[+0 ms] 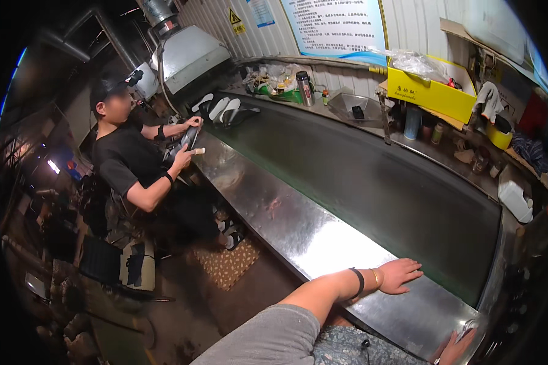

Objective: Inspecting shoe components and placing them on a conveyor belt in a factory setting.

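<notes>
My left hand (pixel 400 275) lies palm down, fingers stretched out, across the shiny metal ledge (pixel 274 207) beside the dark green conveyor belt (pixel 371 164). It holds nothing. A black band and a gold-coloured bracelet circle that wrist. At the lower right, my right hand (pixel 458 348) rests on the ledge's near end, thumb and fingers apart. It is partly cut off by the picture's edge. A small shiny patch beside its fingertips is too unclear to name. Several dark shoes with pale insoles (pixel 225 111) stand at the belt's far end.
At left, a person (pixel 134 146) in black holds a dark shoe (pixel 190 139) and a pale-ended tool (pixel 199 151). A yellow box (pixel 432 91), a thermos (pixel 304 88), a metal tray (pixel 354 108) and a white jug (pixel 516 198) line the far side. A patterned mat (pixel 228 264) lies on the floor.
</notes>
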The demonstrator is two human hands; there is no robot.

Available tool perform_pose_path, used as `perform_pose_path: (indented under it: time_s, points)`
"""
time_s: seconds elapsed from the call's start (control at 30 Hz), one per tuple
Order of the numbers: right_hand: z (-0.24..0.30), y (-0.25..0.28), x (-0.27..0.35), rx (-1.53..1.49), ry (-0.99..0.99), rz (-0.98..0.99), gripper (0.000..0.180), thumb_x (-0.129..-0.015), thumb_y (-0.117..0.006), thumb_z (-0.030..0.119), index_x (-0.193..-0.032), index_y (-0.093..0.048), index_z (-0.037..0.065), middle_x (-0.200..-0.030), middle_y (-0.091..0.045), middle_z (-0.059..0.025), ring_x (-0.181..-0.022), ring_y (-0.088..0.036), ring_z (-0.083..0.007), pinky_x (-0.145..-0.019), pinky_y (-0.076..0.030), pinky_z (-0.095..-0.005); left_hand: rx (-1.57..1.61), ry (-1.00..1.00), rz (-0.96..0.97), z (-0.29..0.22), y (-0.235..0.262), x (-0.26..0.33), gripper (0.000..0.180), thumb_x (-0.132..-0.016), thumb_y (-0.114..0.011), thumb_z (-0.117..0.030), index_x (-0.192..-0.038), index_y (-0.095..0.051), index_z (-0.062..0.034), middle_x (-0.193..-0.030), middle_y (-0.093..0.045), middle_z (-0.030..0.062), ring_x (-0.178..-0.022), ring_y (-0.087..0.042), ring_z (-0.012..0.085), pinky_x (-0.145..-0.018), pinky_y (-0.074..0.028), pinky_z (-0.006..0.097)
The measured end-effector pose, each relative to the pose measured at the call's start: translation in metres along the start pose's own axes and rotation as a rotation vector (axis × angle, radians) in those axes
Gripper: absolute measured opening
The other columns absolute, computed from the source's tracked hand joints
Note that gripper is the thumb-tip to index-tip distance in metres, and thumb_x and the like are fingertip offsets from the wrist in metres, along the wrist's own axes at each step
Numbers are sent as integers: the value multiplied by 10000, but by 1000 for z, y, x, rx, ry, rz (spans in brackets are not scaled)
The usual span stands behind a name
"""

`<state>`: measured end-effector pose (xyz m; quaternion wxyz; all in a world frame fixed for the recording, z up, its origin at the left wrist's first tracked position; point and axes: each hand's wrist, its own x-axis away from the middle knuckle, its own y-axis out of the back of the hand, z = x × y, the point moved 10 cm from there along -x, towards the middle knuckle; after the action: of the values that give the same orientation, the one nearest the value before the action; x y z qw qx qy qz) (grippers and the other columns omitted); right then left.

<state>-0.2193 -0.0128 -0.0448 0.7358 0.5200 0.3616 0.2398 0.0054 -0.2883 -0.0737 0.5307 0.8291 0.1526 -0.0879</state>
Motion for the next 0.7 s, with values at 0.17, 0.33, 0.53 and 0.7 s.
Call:
perform_pose_path:
  time_s: [0.17, 0.33, 0.53, 0.7]
  points:
    - [3, 6, 1, 4, -39, 30, 705, -870, -645, 306, -1377, -377, -103, -1389, -429, -316, -1280, -413, -463, -1092, -319, -477, -2, -13, -37, -3, 5, -1, 690, -784, -665, -332, -1340, -457, 20, -1385, -444, 265, -1278, -437, 404, -1099, -342, 461]
    - [-30, -19, 12, -21, -42, -4, 700, -880, -637, 280, -1400, -352, -92, -1395, -422, -318, -1275, -423, -452, -1076, -329, -484, -9, 1, 42, 1, -2, -1, 699, -819, -640, -353, -1382, -423, 0, -1423, -416, 253, -1305, -421, 402, -1112, -333, 463]
    - [-78, -59, 16, -60, -171, 61, 671, -959, -573, 285, -1457, -286, -62, -1502, -311, -264, -1391, -313, -384, -1159, -249, -430, 24, -34, -77, 1, -1, 1, 710, -753, -685, -347, -1330, -469, 6, -1375, -457, 264, -1255, -460, 409, -1080, -365, 473]
    - [-68, -47, 14, -70, -198, 51, 638, -947, -589, 246, -1441, -324, -59, -1474, -356, -268, -1367, -352, -383, -1137, -284, -412, -5, -76, -90, -2, 2, 2, 705, -767, -679, -350, -1336, -465, 7, -1378, -457, 263, -1257, -460, 406, -1081, -361, 474]
